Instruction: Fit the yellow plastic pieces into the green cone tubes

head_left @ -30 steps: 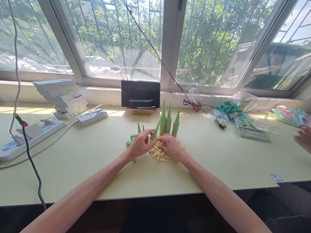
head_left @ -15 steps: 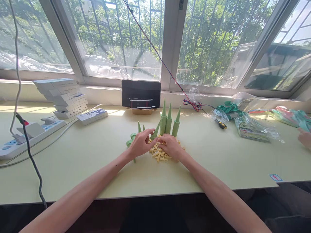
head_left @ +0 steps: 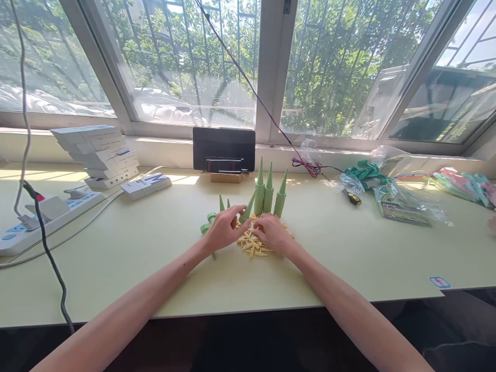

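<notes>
My left hand [head_left: 225, 227] is closed around a green cone [head_left: 248, 209], which leans to the right with its tip up. Just right of it, my right hand [head_left: 271, 230] is closed in a pinch over a pile of small yellow pieces [head_left: 253, 247]. Whatever its fingertips hold is too small to make out. Behind my right hand stand three green columns with pointed tops [head_left: 268, 188], upright and close together. Left of my left hand are green ring-shaped pieces [head_left: 209, 222] and smaller green cones [head_left: 221, 202], partly hidden by the hand.
A black tablet [head_left: 223, 147] leans near the window. Stacked white boxes [head_left: 104, 155] and a power strip [head_left: 83, 204] with cables are at left. On the right lie a screwdriver [head_left: 352, 197], plastic bags [head_left: 406, 201] and green material [head_left: 366, 173]. A person's hand shows at the right edge.
My fingertips have drawn very slightly apart, while the left hand keeps its hold on the cone. The other person's hand at the right edge has moved mostly out of view.
</notes>
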A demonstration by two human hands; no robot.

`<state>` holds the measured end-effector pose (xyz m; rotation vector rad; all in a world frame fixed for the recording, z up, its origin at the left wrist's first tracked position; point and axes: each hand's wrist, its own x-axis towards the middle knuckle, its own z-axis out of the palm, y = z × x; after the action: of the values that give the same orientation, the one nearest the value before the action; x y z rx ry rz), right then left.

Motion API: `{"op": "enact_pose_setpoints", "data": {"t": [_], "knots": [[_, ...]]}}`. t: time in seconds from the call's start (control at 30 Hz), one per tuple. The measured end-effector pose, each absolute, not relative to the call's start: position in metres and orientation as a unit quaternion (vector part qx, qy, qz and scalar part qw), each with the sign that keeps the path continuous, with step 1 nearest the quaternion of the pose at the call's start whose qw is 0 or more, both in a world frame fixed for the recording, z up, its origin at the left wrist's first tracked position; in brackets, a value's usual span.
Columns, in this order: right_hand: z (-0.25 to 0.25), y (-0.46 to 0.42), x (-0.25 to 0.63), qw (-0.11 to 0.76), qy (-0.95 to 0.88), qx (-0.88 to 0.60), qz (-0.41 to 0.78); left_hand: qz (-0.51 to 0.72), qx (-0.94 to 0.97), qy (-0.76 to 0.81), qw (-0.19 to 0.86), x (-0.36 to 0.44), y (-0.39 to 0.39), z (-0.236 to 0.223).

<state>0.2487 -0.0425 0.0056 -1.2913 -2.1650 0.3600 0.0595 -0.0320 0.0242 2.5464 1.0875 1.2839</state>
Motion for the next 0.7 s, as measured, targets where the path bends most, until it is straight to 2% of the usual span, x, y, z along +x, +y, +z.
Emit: {"op": "enact_pose_setpoints", "data": {"t": [0.27, 0.7], "knots": [[0.007, -0.044, 0.25, 0.301, -0.81, -0.484, 0.137, 0.417, 0.835, 0.357, 0.047, 0.059, -0.031, 0.023], [0.018, -0.049, 0.249, 0.451, -0.749, -0.452, 0.177, 0.455, 0.808, 0.37, 0.057, 0.06, -0.031, 0.025]]}}
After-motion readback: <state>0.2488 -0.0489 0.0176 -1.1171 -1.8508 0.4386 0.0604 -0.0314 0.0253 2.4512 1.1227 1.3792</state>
